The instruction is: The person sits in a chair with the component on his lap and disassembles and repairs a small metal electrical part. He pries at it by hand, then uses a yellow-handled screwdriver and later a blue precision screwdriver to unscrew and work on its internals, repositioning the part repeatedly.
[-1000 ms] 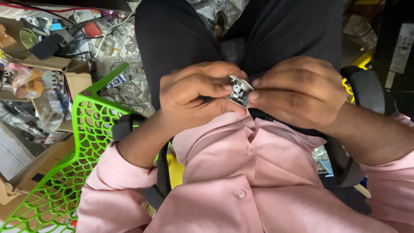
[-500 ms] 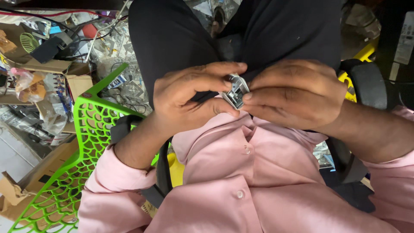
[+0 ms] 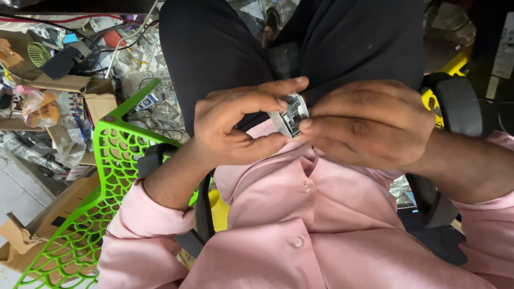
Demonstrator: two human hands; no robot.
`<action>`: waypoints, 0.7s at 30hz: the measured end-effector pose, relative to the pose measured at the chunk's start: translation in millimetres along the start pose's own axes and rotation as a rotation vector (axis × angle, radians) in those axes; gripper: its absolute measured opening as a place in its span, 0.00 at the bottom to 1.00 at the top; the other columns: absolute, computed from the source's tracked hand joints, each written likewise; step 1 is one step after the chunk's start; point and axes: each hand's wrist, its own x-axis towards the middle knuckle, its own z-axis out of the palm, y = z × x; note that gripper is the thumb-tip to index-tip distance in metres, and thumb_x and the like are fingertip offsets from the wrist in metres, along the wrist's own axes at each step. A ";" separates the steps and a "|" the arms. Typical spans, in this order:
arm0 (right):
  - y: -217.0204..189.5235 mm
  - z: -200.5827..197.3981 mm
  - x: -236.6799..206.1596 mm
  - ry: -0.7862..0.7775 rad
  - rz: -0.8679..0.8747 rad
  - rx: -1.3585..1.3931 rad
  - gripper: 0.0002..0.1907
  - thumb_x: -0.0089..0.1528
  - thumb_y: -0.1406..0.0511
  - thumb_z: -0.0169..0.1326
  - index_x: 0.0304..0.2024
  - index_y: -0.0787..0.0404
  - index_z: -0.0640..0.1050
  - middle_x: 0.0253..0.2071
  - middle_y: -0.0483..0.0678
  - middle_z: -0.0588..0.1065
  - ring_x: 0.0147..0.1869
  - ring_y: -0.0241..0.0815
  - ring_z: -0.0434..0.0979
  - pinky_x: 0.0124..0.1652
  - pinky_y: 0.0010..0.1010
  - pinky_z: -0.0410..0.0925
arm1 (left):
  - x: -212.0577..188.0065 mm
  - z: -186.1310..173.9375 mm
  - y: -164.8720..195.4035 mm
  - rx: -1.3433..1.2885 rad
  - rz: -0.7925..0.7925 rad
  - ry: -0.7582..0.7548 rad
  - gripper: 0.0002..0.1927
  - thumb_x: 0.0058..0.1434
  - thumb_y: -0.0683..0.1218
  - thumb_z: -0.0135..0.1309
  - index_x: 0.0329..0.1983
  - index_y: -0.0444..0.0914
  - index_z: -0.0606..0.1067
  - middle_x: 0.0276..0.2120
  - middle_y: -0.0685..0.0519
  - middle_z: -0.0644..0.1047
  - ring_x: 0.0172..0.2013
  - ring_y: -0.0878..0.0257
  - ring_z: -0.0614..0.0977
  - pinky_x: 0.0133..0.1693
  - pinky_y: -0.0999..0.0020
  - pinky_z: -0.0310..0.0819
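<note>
Hands pinch 1 small metal part (image 3: 289,116) together: left hand (image 3: 235,128) and right hand (image 3: 369,126) gripping it above a pink shirt (image 3: 300,225).

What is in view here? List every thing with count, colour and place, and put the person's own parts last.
small metal part: one, silver-grey, pinched between both hands in the middle of the view
lattice chair: one, bright green, lower left beside the person
cardboard boxes: several, brown, left side among the clutter
plastic bag: one, clear with orange contents, far left
cables: several, white, red and black, upper left on the floor
yellow object: one, partly hidden, right, behind the right hand
shirt: one, pink, buttoned, bottom centre
trousers: one pair, black, top centre
left hand: one, fingers curled on the part
right hand: one, fingertips on the part's right edge
</note>
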 end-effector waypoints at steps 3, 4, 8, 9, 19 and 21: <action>1.2 1.5 4.6 0.021 -0.023 -0.008 0.13 0.51 0.77 0.67 0.38 0.73 0.80 0.34 0.58 0.77 0.34 0.52 0.83 0.35 0.38 0.79 | -0.5 0.2 -1.3 0.000 -0.025 0.013 0.17 0.62 0.38 0.67 0.50 0.30 0.73 0.53 0.35 0.79 0.53 0.46 0.85 0.52 0.61 0.86; 1.6 1.4 5.3 0.015 -0.024 0.006 0.13 0.51 0.78 0.67 0.38 0.74 0.80 0.34 0.58 0.77 0.34 0.53 0.83 0.35 0.39 0.79 | -0.6 0.5 -1.4 -0.021 -0.032 0.020 0.17 0.63 0.39 0.66 0.50 0.30 0.72 0.54 0.34 0.78 0.53 0.47 0.85 0.52 0.61 0.86; 3.7 -1.1 1.0 -0.024 -0.007 0.057 0.15 0.50 0.75 0.68 0.38 0.76 0.80 0.34 0.59 0.77 0.35 0.54 0.83 0.34 0.39 0.79 | -0.6 3.5 -1.5 -0.064 -0.035 0.029 0.17 0.66 0.41 0.64 0.52 0.30 0.71 0.55 0.32 0.77 0.51 0.48 0.86 0.52 0.60 0.86; 4.6 -0.6 -1.0 -0.016 -0.014 0.058 0.14 0.51 0.76 0.67 0.39 0.75 0.80 0.35 0.59 0.77 0.34 0.54 0.83 0.34 0.39 0.79 | -0.4 3.7 -1.6 -0.064 -0.032 0.028 0.18 0.67 0.41 0.64 0.52 0.30 0.71 0.55 0.32 0.77 0.51 0.47 0.86 0.52 0.60 0.87; 1.1 4.5 5.6 -0.023 -0.020 0.069 0.11 0.53 0.76 0.66 0.38 0.72 0.81 0.35 0.57 0.78 0.35 0.52 0.83 0.35 0.38 0.79 | -0.5 -4.3 -4.2 0.286 0.170 -0.019 0.18 0.67 0.48 0.64 0.48 0.34 0.69 0.50 0.34 0.79 0.45 0.46 0.87 0.45 0.59 0.85; 5.8 5.8 0.4 -0.010 -0.069 0.085 0.10 0.55 0.74 0.66 0.38 0.70 0.81 0.37 0.56 0.78 0.36 0.51 0.83 0.37 0.38 0.79 | -1.1 -9.2 3.0 0.396 0.206 -0.065 0.18 0.71 0.49 0.63 0.49 0.35 0.67 0.53 0.36 0.78 0.45 0.46 0.86 0.47 0.56 0.84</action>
